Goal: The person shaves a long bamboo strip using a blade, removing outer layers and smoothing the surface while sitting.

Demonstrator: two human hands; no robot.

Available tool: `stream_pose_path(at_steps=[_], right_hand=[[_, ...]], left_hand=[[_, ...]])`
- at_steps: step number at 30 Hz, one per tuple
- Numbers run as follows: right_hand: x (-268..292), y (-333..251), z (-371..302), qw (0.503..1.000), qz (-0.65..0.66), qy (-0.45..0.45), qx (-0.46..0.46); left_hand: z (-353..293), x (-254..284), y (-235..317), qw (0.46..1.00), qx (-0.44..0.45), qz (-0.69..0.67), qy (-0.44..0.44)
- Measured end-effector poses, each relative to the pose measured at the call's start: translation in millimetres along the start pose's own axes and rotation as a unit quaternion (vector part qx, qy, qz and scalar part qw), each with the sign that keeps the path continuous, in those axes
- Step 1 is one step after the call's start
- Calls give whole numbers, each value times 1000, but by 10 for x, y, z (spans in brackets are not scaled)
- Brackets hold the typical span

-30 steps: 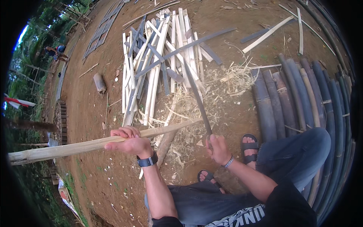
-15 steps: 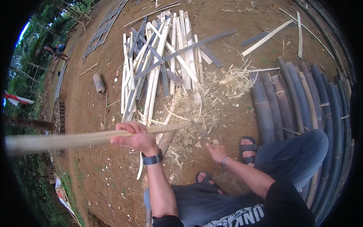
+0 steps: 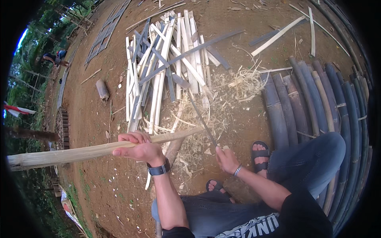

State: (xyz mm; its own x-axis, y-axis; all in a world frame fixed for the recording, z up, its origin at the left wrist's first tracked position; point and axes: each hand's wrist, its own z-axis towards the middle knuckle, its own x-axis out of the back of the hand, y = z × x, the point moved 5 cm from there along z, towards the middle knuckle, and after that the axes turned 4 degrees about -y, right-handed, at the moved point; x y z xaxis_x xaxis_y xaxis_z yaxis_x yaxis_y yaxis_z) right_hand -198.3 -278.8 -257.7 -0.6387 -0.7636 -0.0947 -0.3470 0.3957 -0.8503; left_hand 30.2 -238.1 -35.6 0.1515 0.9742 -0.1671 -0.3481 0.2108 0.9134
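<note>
My left hand (image 3: 137, 150), with a dark watch on its wrist, is closed around a long pale split bamboo strip (image 3: 75, 153). The strip runs from the left rim of the view to a tip right of centre. Closed on the handle of a long-bladed knife (image 3: 207, 129), my right hand (image 3: 228, 160) holds it with the blade pointing away from me and up. The blade crosses close to the strip's far tip; whether they touch I cannot tell. Curly bamboo shavings (image 3: 194, 152) lie on the ground beneath both, beside a round wooden piece (image 3: 173, 150).
A heap of split bamboo slats (image 3: 162, 67) lies ahead. Thick bamboo poles (image 3: 278, 109) are lined up at the right. A short bamboo section (image 3: 102, 89) rests on the dirt at left. A wooden stump (image 3: 240, 188) stands by my sandalled feet. Another person (image 3: 55, 59) bends down far left.
The knife, blurred before, now shows clearly with its blade pointing farther up and away. My left hand and the strip's near end have dipped slightly.
</note>
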Motion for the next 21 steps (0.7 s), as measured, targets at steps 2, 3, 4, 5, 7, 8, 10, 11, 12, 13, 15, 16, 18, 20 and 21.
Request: stream_pose_path(at_steps=[2,3,4,5,7,8,10,11,12,13,15,16,18,20,21], right_hand=[[16,-218,-37,996,32,9,81],[37,39,94,999,-47,16,16],[157,453,273,991,-123,32,-51],[180,716,329,973,-196,40,-117],[94,366,383,985,-143,27,-94],[109,281,317,992,-60,11,-112],[46,-49,124,999,7,-18,-51],[64,-143,89,1000,24,-13,7],[85,-218,62,997,41,-8,65],[130,-252,30,991,60,-1,122],[178,335,128,996,-79,23,18],[146,329,187,991,-117,32,-62],[111,324,201,978,5,-14,-207],[86,-44,-64,991,76,-36,-102],[147,-338,24,993,109,-43,-19]], left_hand=[[13,-65,20,1000,-18,7,-4],[22,-118,18,1000,-18,4,-3],[-25,-235,11,1000,-14,-3,-8],[-36,-258,46,1000,-14,-7,-10],[85,-177,44,999,-38,12,5],[47,-179,12,999,-29,21,13],[62,-73,25,999,-38,35,11],[65,-86,19,999,-35,31,13],[70,-122,7,999,-32,27,15],[72,-168,-18,999,-27,23,14],[23,-202,-1,999,-21,25,10],[47,-207,-5,999,-22,23,18],[146,-207,13,999,-32,21,25],[61,-48,-37,999,-11,25,29],[154,-153,-34,999,-22,4,29]])
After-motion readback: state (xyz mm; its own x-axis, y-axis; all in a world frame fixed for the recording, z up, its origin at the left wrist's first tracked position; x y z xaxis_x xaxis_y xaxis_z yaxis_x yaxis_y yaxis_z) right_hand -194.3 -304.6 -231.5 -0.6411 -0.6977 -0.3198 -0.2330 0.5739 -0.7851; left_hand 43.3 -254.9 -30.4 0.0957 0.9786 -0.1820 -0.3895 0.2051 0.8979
